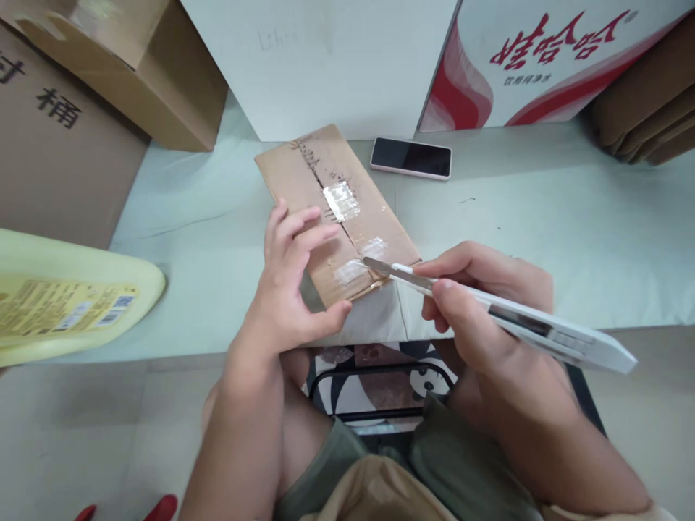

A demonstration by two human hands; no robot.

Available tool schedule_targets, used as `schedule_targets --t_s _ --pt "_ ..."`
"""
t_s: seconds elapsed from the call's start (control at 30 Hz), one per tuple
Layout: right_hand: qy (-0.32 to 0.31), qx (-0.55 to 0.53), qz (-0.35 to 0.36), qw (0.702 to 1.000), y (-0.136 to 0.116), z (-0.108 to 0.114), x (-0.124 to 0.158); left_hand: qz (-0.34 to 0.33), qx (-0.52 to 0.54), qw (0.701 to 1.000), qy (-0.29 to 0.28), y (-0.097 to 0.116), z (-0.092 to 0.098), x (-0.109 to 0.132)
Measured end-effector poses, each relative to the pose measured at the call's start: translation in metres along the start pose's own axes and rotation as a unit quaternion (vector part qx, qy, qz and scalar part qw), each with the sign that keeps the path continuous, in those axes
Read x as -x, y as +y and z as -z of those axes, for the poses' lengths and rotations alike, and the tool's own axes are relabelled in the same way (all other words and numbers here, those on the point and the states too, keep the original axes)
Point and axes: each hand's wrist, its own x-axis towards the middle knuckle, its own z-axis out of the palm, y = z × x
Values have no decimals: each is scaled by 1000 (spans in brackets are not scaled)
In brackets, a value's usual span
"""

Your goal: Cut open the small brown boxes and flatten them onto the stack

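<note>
A flat brown cardboard box lies at a slant on the table, with a seam along its top and patches of clear tape. My left hand steadies it at its left side and near corner, fingers spread over the edge and top, thumb by the near end. In my right hand is a white utility knife, fingers closed around its front part. Its blade is out, and the tip meets the tape over the seam near the box's close end.
A phone lies beyond the box on the pale green tablecloth. White boxes and brown cartons stand along the back and left. A yellow bottle lies at the left. Below the table edge is a panda-patterned item.
</note>
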Motion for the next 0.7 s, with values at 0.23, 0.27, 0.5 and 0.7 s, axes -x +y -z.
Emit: schedule_targets --t_s 0.23,0.27,0.5,0.7 --pt "-49 -75 -67 994 5 -2 -10 9 14 1000 12 3 -1 -3" --pt "-58 -91 -73 991 8 -3 -12 12 12 1000 12 3 -1 -3" --pt "-93 -158 -95 979 12 -4 -10 9 4 999 32 -2 -6 1" --pt "-57 -129 -43 989 6 -3 4 51 29 998 37 13 -8 1"
